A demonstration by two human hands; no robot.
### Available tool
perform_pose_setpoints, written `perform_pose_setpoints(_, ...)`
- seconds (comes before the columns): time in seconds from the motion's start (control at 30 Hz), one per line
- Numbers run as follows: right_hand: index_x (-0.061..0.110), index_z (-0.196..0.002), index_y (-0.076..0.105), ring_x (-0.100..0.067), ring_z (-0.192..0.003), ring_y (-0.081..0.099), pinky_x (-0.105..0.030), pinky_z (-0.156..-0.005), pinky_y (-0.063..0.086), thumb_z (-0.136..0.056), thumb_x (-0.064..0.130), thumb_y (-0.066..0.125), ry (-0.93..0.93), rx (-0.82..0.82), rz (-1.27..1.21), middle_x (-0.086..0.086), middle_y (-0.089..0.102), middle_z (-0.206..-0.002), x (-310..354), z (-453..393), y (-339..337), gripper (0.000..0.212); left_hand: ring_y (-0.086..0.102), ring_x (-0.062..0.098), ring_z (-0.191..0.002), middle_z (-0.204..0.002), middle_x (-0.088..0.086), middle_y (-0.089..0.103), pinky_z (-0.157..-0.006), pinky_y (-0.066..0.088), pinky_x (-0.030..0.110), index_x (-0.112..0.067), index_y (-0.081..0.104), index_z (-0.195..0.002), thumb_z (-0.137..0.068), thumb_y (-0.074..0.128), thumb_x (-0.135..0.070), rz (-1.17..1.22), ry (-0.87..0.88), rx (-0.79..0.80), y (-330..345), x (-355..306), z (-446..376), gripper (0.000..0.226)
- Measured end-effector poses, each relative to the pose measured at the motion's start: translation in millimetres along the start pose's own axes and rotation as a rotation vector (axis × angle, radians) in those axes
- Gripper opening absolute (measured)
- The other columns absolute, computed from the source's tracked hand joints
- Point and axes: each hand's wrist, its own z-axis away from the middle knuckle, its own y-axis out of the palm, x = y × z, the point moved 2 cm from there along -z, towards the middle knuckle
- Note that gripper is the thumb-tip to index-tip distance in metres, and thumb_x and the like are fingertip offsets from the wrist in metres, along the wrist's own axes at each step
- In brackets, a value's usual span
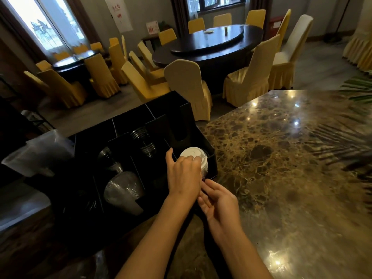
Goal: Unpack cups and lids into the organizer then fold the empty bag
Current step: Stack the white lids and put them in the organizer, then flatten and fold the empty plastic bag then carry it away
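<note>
A black organizer (pixel 167 105) with several compartments stands on the marble counter (pixel 281 158). A stack of white lids (pixel 192 153) sits in its near right compartment. My left hand (pixel 184 174) rests on top of that stack, fingers curled over it. My right hand (pixel 218 202) is just below, fingers apart, touching the stack's lower end at the organizer's front edge. Stacks of clear plastic cups (pixel 122 188) lie in the left compartments, and clear lids (pixel 144 142) in a middle one. A clear plastic bag (pixel 40 152) lies at the organizer's left.
The marble counter stretches to the right with palm leaves (pixel 358 85) over its far corner. Beyond it stand round dark dining tables (pixel 211 47) ringed by yellow-covered chairs (pixel 189 85).
</note>
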Motion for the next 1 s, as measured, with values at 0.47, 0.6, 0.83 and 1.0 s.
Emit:
perform_pose_setpoints(0.47, 0.009, -0.098, 0.073, -0.018, -0.067, 0.070, -0.029, -0.060, 0.054, -0.093, 0.001, 0.051, -0.005, 0.228, 0.556, -0.012, 0.079, -0.092, -38.0, 82.8, 16.2, 0.024, 0.057, 0.004, -0.110, -0.111, -0.016, 0.062, -0.099, 0.047, 0.034, -0.020, 0.071, -0.111, -0.092, 0.064, -0.014, 0.640, -0.385, -0.407, -92.4, 78.5, 180.0, 0.022)
perform_pose_setpoints(0.6, 0.009, -0.103, 0.070, -0.023, -0.075, 0.069, -0.034, -0.072, 0.054, -0.091, 0.002, 0.059, 0.067, 0.356, 0.766, -0.011, 0.079, -0.090, -90.9, 116.3, 24.5, 0.018, 0.057, 0.007, -0.113, -0.115, -0.011, 0.063, -0.095, 0.038, 0.007, -0.017, 0.070, -0.114, -0.094, 0.064, -0.010, 0.613, -0.578, -0.419, -107.1, 122.3, 261.1, 0.023)
perform_pose_setpoints(0.83, 0.010, -0.105, 0.065, -0.024, -0.077, 0.066, -0.032, -0.063, 0.049, -0.098, 0.002, 0.053, 0.097, 0.461, 1.058, -0.011, 0.073, -0.094, -161.1, 163.3, 21.7, 0.016, 0.058, -0.017, -0.090, -0.096, -0.019, 0.063, -0.071, 0.044, 0.002, -0.026, 0.067, -0.102, -0.093, 0.060, -0.007, 0.527, -1.155, -0.849, -124.5, 219.2, 434.4, 0.022)
perform_pose_setpoints(1.0, 0.009, -0.120, 0.066, -0.026, -0.069, 0.057, -0.034, -0.063, 0.046, -0.099, 0.005, 0.055, 0.063, 0.502, 1.227, -0.015, 0.068, -0.090, -184.2, 185.3, 6.1, 0.024, 0.062, 0.004, -0.087, -0.094, -0.011, 0.062, -0.066, 0.050, 0.021, -0.023, 0.066, -0.104, -0.094, 0.061, -0.021, 0.650, -1.611, -0.925, -111.7, 275.6, 532.1, 0.011)
